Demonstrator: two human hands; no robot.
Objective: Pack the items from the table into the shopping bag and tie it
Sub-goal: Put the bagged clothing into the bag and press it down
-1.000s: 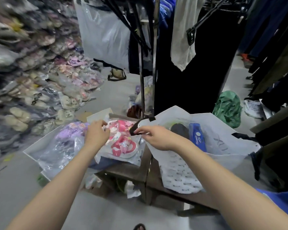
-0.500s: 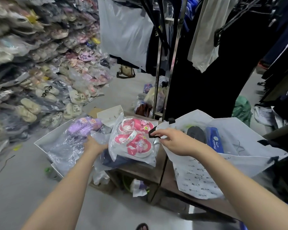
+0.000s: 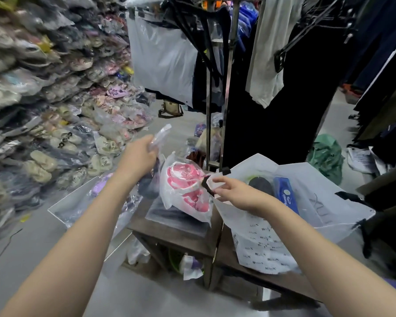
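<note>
The room is a crowded shop: a wall of bagged slippers [image 3: 55, 106] slopes down the whole left side to a grey floor [image 3: 28, 243], and dark garments [image 3: 284, 99] hang from a metal rack [image 3: 208, 110] at the back, beside one pale plastic sheet [image 3: 162, 62] and one light shirt [image 3: 268, 49]. A green bundle [image 3: 326, 154] lies on the floor at the right.

Two dark wooden tables stand side by side in the middle. The left table [image 3: 176, 239] carries a flat dark packet [image 3: 181, 216] near its far edge. The right table [image 3: 268, 282] carries the white shopping bag [image 3: 318, 202], which lies open across its top and hangs over the near edge, printed with small dark lettering. Inside the bag show two things: one black sole [image 3: 261, 185] and one blue box [image 3: 286, 195]. A white tray [image 3: 64, 207] of more bagged goods sits just left of the left table.

The pink slippers [image 3: 185, 186], one pair sealed in a clear packet, hang above the seam between the two tables, right at the mouth of the bag. The left hand [image 3: 138, 156] is closed around the top of that packet (the plastic sticks up past the fingers). The right hand [image 3: 236, 191] pinches the bag's rim at its black handle [image 3: 207, 185], thumb and fingers closed on it, holding the mouth up
</note>
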